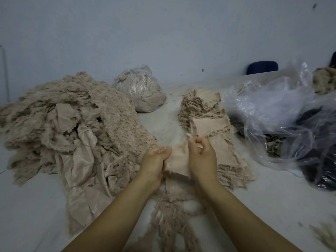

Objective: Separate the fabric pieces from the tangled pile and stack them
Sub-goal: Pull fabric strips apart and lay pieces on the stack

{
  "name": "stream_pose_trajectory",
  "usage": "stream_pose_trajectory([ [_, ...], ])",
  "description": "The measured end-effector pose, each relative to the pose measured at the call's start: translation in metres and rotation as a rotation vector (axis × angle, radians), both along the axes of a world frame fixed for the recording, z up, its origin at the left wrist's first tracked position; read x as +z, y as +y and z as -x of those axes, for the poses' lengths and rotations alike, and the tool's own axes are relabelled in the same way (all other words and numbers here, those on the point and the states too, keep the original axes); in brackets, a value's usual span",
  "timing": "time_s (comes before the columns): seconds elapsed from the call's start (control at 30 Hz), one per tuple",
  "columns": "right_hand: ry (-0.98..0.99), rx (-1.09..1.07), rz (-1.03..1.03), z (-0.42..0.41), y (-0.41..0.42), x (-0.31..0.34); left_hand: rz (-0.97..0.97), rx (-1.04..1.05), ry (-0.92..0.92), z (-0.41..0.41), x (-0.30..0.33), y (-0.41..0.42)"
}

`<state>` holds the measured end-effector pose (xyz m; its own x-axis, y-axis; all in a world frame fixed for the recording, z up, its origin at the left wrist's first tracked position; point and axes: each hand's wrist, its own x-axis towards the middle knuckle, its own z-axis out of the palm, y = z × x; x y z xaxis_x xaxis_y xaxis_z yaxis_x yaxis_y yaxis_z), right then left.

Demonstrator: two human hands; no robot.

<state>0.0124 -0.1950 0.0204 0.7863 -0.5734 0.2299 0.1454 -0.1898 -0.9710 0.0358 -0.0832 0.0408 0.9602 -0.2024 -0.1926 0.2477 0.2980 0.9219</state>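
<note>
A big tangled pile of beige frayed fabric [69,120] covers the left of the table. A stack of flat beige pieces [209,122] runs from the middle back toward me on the right of centre. Between both hands hangs one beige fabric piece [177,163] with a frayed tail [171,215] trailing down to the table. My left hand [154,166] grips its left edge. My right hand [201,157] pinches its top corner between thumb and forefinger, just in front of the stack.
A tied clear bag of beige scraps [140,90] stands at the back. Crumpled clear plastic bags [272,113] with dark fabric [316,160] fill the right side. A dark blue chair back [262,67] shows behind the table. Loose fibres [325,235] lie at lower right.
</note>
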Motion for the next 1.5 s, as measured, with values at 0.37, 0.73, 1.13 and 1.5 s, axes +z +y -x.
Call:
stream_pose_trajectory([
  [0.37, 0.067, -0.180, -0.019, -0.005, -0.075, 0.010, -0.437, 0.076, -0.429, -0.022, -0.005, -0.048],
  [0.73, 0.227, -0.197, 0.232, 0.009, -0.122, -0.005, -0.820, -0.243, -0.085, -0.028, -0.025, -0.058],
  [1.13, 0.264, -0.081, 0.054, 0.011, -0.101, -0.025, -0.502, -0.337, -0.005, -0.040, -0.018, -0.110],
  [1.5, 0.079, -0.361, 0.572, -0.002, -0.154, -0.012, -0.231, -0.429, 0.089, -0.030, -0.024, -0.128],
])
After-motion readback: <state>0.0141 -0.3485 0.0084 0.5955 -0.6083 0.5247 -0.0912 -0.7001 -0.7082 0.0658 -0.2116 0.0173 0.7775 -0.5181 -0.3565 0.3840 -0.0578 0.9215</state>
